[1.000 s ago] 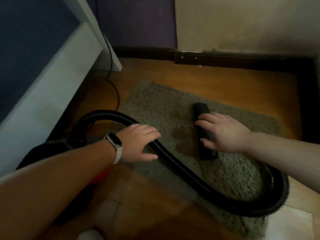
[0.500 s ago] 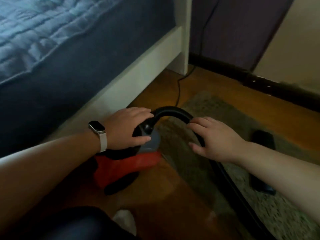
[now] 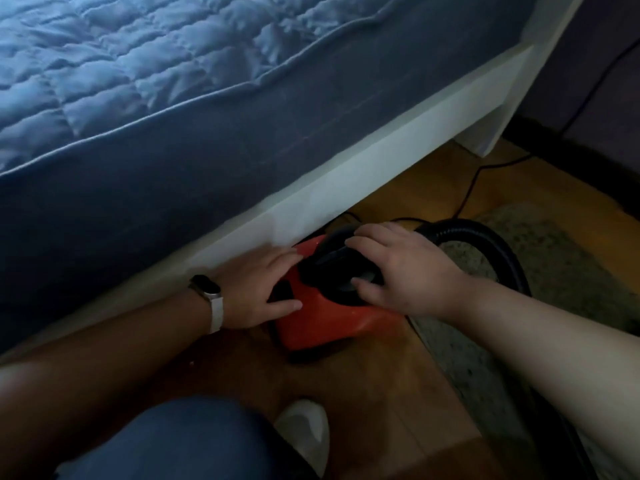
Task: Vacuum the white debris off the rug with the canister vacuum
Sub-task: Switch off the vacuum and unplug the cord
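Canister vacuum, red body with a black top, sits on the wood floor just in front of the white bed rail, its far end tucked close under the rail. Both hands are on it. The left hand, white wristband on that wrist, lies against the end nearer the rail: fingers fairly straight over the red shell, thumb stretched along the lower edge, holding nothing inside it. The right hand comes in from the side away from the rail and covers the black top, fingers bent over the black handle and the thumb on its near side, so the handle runs between them. The black hose arcs out from behind that hand, away from the rail, over the speckled rug. A thin cord trails along the floor near the rail's far end. A knee in blue and a white shoe sit well out from the rail.
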{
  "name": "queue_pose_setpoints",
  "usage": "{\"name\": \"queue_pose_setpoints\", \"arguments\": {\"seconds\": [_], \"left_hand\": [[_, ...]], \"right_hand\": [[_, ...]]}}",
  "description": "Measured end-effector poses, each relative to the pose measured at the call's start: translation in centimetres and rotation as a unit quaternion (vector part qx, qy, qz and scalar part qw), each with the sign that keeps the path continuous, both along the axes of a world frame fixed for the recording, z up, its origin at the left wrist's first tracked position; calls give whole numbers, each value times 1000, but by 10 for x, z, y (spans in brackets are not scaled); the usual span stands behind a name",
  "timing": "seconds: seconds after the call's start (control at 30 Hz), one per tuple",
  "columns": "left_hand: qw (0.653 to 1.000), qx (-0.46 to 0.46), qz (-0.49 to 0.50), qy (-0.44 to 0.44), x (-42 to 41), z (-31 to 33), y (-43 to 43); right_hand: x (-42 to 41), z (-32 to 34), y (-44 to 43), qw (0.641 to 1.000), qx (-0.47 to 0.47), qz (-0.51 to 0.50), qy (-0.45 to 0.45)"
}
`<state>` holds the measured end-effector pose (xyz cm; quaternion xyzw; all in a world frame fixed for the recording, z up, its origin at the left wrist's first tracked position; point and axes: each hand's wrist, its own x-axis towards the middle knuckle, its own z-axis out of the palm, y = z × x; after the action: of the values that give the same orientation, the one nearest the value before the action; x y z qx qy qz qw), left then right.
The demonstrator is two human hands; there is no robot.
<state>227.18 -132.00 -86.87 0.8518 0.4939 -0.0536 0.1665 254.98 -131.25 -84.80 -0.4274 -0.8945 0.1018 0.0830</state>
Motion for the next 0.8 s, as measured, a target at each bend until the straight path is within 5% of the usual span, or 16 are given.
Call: {"name": "queue_pose_setpoints", "arguments": {"seconds": [0.23,0.53,0.8], "left_hand": [[999,-22,42,-27,-27,-35,-8],[995,-23,60,-82,-21,-56,5],[998,-43,2,-45,-13,-61,24]], "right_hand": [[-37,-3,20,990,27,66,-124],[-57,-18,36,995,16,83,-50],[-57,-28,38,997,28,72,-31]]}}
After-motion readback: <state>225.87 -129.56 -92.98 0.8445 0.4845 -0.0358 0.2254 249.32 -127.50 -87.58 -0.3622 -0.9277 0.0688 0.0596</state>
